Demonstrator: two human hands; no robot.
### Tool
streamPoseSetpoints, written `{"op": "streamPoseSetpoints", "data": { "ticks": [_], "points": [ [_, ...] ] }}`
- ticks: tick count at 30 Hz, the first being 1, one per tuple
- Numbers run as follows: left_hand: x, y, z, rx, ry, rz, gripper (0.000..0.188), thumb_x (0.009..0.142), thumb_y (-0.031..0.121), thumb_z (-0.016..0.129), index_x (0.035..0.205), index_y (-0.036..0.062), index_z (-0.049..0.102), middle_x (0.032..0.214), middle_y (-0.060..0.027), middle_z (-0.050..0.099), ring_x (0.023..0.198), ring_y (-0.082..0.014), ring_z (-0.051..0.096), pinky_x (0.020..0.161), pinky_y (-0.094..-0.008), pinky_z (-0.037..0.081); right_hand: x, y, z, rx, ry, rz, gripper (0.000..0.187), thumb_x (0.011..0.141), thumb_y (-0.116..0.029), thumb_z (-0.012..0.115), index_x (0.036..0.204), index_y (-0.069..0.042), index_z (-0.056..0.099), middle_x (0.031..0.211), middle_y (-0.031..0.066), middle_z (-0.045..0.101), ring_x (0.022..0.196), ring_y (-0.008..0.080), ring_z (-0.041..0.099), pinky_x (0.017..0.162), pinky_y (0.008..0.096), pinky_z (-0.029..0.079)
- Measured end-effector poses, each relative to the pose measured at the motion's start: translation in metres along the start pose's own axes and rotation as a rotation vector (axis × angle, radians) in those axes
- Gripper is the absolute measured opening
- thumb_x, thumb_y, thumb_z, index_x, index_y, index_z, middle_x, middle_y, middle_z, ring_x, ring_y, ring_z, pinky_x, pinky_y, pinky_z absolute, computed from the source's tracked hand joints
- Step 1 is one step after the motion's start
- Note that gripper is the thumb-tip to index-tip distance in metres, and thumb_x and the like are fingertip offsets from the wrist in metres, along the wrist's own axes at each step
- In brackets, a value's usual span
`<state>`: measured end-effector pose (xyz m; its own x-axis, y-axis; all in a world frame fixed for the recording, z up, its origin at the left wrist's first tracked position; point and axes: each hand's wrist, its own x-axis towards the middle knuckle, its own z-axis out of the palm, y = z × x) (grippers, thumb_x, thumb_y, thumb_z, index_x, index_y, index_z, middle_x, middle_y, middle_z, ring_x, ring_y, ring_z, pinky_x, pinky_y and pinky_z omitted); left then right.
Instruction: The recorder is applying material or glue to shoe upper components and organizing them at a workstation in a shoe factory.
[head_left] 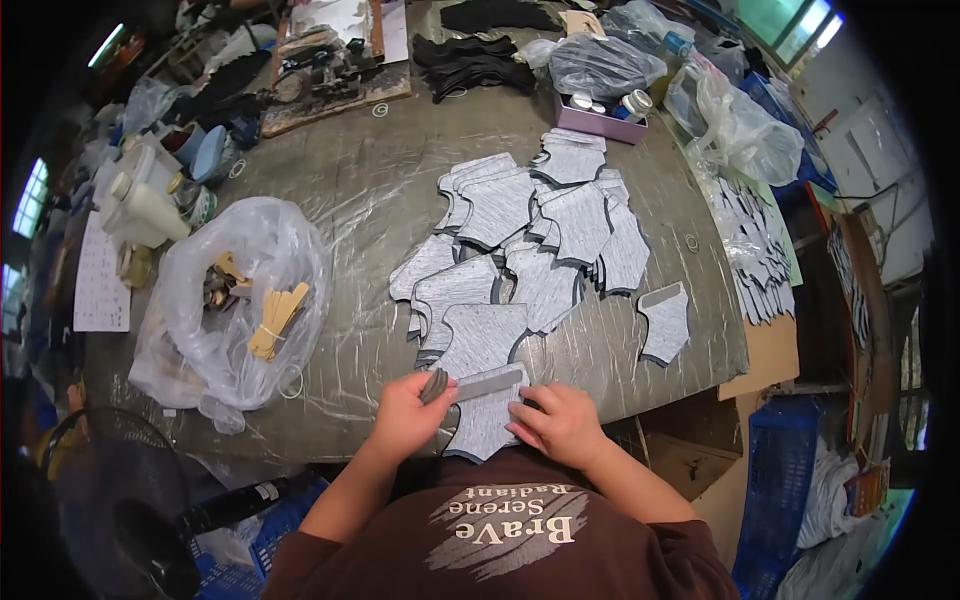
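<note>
Close to my body, a light grey streaked cut piece with dark edges lies at the table's front edge. A darker grey strip runs along its top. My left hand is closed on a small stack of dark grey strips, beside the top left corner of the piece. My right hand grips the piece's right edge, with the fingertips partly curled under. Just beyond, several stacks of similar grey pieces overlap one another. One single piece, also with a strip on top, lies apart to the right.
At left sits a clear plastic bag holding a banded bundle of tan strips. Bottles and jars stand behind it. A purple box with small bottles and black pieces are at the far side. A fan is low left.
</note>
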<state>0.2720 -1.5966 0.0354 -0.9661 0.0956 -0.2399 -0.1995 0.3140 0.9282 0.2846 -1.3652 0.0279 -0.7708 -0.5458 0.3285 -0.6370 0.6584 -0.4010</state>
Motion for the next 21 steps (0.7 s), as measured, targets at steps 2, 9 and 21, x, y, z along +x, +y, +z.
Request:
{"op": "streamPoseSetpoints", "data": {
  "ticks": [2,9,21],
  "points": [
    [-0.001,-0.001,0.007,-0.077,0.06,-0.085,0.009,0.078,0.006,0.064,0.083,-0.0012,0.063,0.068,-0.0011,0.061,0.065,-0.0058,0.053,0.059,-0.0236,0.044,0.001,0.004,0.001,0.043,-0.021,-0.017,0.021,0.067,-0.025,0.069,0.081,-0.014,0.058,0.081,-0.0003,0.051,0.067,0.0177,0.053,0.052,0.0321,0.043],
    [0.001,0.004,0.013,0.026,0.1,-0.069,0.006,0.077,0.004,0.065,0.08,0.0001,0.062,0.063,0.0011,0.057,0.055,-0.0045,0.051,0.05,-0.0206,0.04,0.001,0.011,0.005,0.074,-0.013,-0.045,0.017,0.067,-0.023,0.069,0.076,-0.013,0.057,0.074,0.0007,0.048,0.065,0.0184,0.052,0.051,0.0326,0.043],
    [0.004,0.003,0.014,0.117,0.112,-0.156,0.005,0.076,0.004,0.065,0.079,0.0003,0.063,0.064,0.0014,0.057,0.054,-0.0049,0.051,0.051,-0.0203,0.041,-0.002,0.018,0.006,0.118,-0.022,-0.08,0.018,0.071,-0.026,0.065,0.073,-0.012,0.055,0.078,0.0028,0.047,0.068,0.0183,0.05,0.053,0.0325,0.042]
  ]
}}
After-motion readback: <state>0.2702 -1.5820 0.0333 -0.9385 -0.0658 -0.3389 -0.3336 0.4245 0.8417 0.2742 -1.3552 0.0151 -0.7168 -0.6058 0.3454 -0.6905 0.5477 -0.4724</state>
